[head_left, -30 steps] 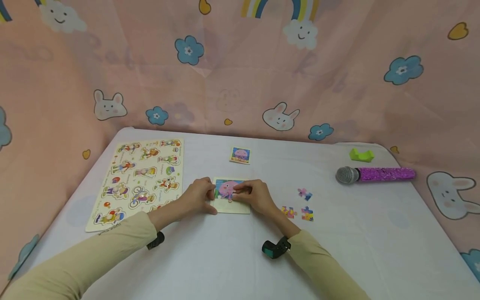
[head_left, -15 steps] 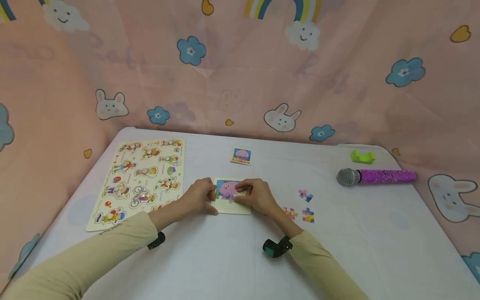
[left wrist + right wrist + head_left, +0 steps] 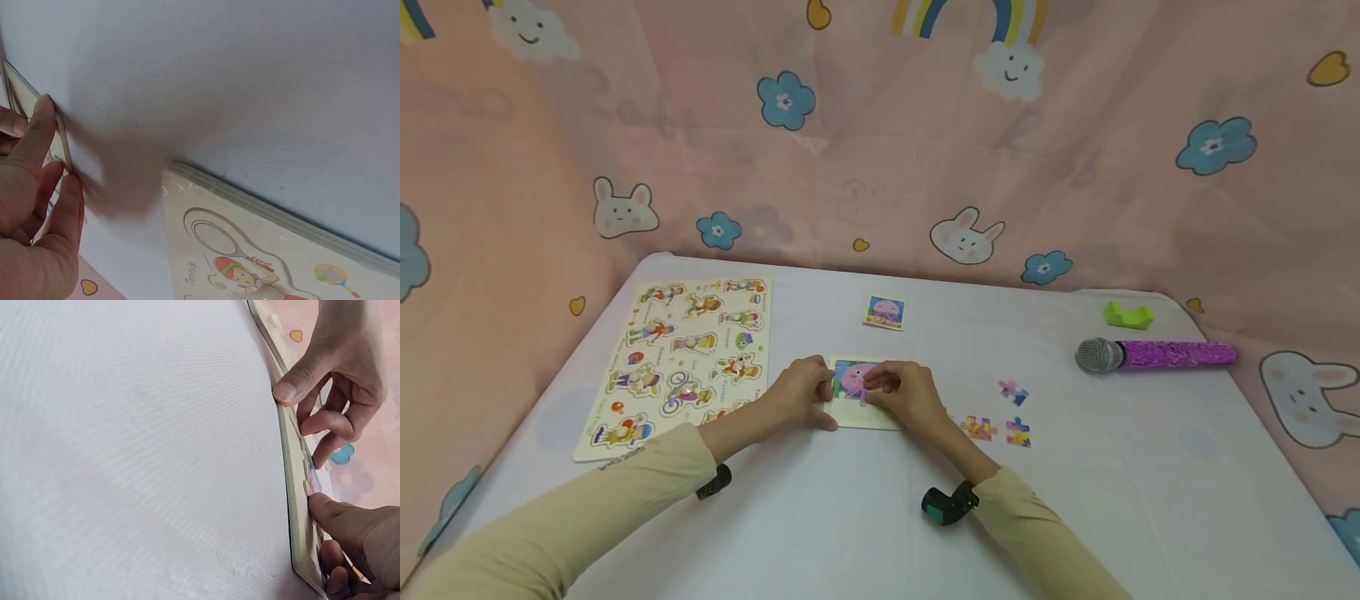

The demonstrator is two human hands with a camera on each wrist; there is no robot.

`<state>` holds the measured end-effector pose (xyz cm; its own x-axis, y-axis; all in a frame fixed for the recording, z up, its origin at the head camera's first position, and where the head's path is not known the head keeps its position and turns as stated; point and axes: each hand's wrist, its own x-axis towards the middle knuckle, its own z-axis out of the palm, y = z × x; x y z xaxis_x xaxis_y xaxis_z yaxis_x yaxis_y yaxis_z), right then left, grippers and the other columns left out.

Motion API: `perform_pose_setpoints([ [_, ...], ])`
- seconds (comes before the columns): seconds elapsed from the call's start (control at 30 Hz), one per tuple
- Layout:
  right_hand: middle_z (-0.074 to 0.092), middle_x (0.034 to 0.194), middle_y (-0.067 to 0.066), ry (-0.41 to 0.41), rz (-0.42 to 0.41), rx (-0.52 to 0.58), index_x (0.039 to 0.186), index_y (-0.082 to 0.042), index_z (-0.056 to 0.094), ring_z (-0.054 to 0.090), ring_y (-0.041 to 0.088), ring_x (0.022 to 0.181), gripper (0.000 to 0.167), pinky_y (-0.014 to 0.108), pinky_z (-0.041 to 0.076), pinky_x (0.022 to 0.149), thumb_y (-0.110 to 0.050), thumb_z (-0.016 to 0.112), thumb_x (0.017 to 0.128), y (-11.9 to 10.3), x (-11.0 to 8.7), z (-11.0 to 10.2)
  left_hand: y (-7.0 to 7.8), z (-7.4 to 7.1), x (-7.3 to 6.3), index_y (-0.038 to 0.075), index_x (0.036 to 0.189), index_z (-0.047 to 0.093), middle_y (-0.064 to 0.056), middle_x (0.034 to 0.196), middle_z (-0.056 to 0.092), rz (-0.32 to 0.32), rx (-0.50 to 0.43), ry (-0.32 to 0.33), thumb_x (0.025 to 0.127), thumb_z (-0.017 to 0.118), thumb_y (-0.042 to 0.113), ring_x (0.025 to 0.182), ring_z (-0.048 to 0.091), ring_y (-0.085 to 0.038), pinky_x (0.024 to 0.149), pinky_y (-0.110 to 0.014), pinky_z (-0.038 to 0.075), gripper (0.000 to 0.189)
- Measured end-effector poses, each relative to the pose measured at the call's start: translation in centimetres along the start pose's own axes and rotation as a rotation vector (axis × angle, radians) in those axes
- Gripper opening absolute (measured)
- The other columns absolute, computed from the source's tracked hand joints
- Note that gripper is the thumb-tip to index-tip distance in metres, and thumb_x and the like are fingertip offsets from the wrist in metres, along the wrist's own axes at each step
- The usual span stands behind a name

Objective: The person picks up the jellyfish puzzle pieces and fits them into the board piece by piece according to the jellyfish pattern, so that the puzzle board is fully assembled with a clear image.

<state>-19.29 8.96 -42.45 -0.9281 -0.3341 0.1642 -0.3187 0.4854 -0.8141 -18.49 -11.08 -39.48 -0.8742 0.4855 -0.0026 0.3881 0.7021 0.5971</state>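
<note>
A small cream jigsaw board (image 3: 859,417) lies mid-table, with joined jigsaw pieces (image 3: 851,377) showing a pink cartoon figure on blue across its upper part. My left hand (image 3: 799,393) grips the board's left edge, thumb at the near corner. In the left wrist view, thumb and fingers hold the board's rim (image 3: 65,150). My right hand (image 3: 913,400) is over the board's right side, thumb and curled fingers at a pink jigsaw piece (image 3: 862,397), partly hidden by them. The right wrist view has my right thumb (image 3: 328,509) against a piece's edge.
Loose jigsaw pieces (image 3: 1018,432) lie right of the board. Behind it is a small picture tile (image 3: 884,312). A large peg puzzle board (image 3: 688,358) lies at left. A purple glittery microphone (image 3: 1176,354) and a green holder (image 3: 1128,315) are at the right.
My right hand shifts slightly at the board, its wrist moving a little left and down. My left hand keeps its hold on the board's edge.
</note>
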Motion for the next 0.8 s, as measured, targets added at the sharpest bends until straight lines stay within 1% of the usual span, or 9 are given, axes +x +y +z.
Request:
perform_pose_setpoints([
  [0.03, 0.072, 0.084, 0.009, -0.002, 0.005, 0.001, 0.091, 0.001, 0.070, 0.060, 0.011, 0.068, 0.017, 0.019, 0.046, 0.062, 0.001, 0.078, 0.075, 0.0, 0.0, 0.0, 0.0, 0.1, 0.1, 0.004, 0.068, 0.056, -0.004, 0.075, 0.047, -0.019, -0.004, -0.009, 0.059, 0.091, 0.009, 0.068, 0.043, -0.015, 0.061, -0.026, 0.034, 0.036],
  [0.17, 0.072, 0.087, 0.010, -0.023, 0.008, 0.017, 0.095, 0.001, 0.070, 0.058, 0.012, 0.069, 0.020, 0.019, 0.046, 0.062, -0.001, 0.078, 0.077, 0.1, -0.1, -0.4, -0.1, 0.2, 0.3, 0.003, 0.069, 0.057, -0.003, 0.076, 0.047, -0.038, 0.014, -0.017, 0.059, 0.091, 0.011, 0.069, 0.042, -0.014, 0.061, -0.025, 0.033, 0.036],
  [0.27, 0.071, 0.092, 0.011, -0.029, 0.013, 0.067, 0.102, 0.002, 0.069, 0.058, 0.013, 0.072, 0.025, 0.020, 0.047, 0.065, -0.003, 0.076, 0.079, 0.5, -0.3, -1.0, 0.0, 0.3, 0.3, 0.003, 0.070, 0.058, -0.003, 0.077, 0.048, -0.048, 0.020, -0.023, 0.059, 0.091, 0.012, 0.069, 0.042, -0.014, 0.062, -0.025, 0.033, 0.036],
  [0.37, 0.070, 0.097, 0.013, -0.008, 0.020, 0.121, 0.107, 0.002, 0.068, 0.060, 0.017, 0.078, 0.028, 0.021, 0.049, 0.069, -0.005, 0.075, 0.081, 1.0, -0.6, -1.9, 0.0, 0.3, 0.3, 0.003, 0.070, 0.059, -0.003, 0.077, 0.048, -0.055, 0.015, -0.024, 0.059, 0.091, 0.011, 0.069, 0.042, -0.014, 0.062, -0.025, 0.034, 0.036],
  [0.47, 0.069, 0.102, 0.014, 0.024, 0.028, 0.145, 0.112, 0.001, 0.066, 0.062, 0.019, 0.084, 0.030, 0.023, 0.050, 0.075, -0.007, 0.073, 0.083, 1.7, -1.0, -3.1, 0.1, 0.3, 0.3, 0.003, 0.070, 0.059, -0.003, 0.077, 0.048, -0.049, 0.011, -0.020, 0.059, 0.091, 0.011, 0.069, 0.043, -0.015, 0.062, -0.025, 0.035, 0.036],
  [0.6, 0.068, 0.106, 0.013, 0.063, 0.069, 0.145, 0.118, 0.001, 0.063, 0.061, 0.021, 0.089, 0.034, 0.022, 0.049, 0.079, -0.009, 0.071, 0.086, 2.9, -1.8, -5.1, 0.0, 0.2, 0.3, 0.003, 0.069, 0.057, -0.003, 0.077, 0.047, -0.043, 0.016, -0.019, 0.059, 0.091, 0.011, 0.069, 0.042, -0.015, 0.062, -0.026, 0.034, 0.037],
  [0.8, 0.067, 0.109, 0.017, 0.113, 0.110, 0.111, 0.119, 0.002, 0.061, 0.061, 0.022, 0.094, 0.034, 0.018, 0.049, 0.077, -0.008, 0.069, 0.087, 4.7, -3.6, -8.8, -0.1, 0.2, 0.1, 0.003, 0.068, 0.056, -0.003, 0.078, 0.047, -0.053, 0.027, -0.027, 0.059, 0.091, 0.012, 0.070, 0.042, -0.015, 0.062, -0.026, 0.034, 0.037],
])
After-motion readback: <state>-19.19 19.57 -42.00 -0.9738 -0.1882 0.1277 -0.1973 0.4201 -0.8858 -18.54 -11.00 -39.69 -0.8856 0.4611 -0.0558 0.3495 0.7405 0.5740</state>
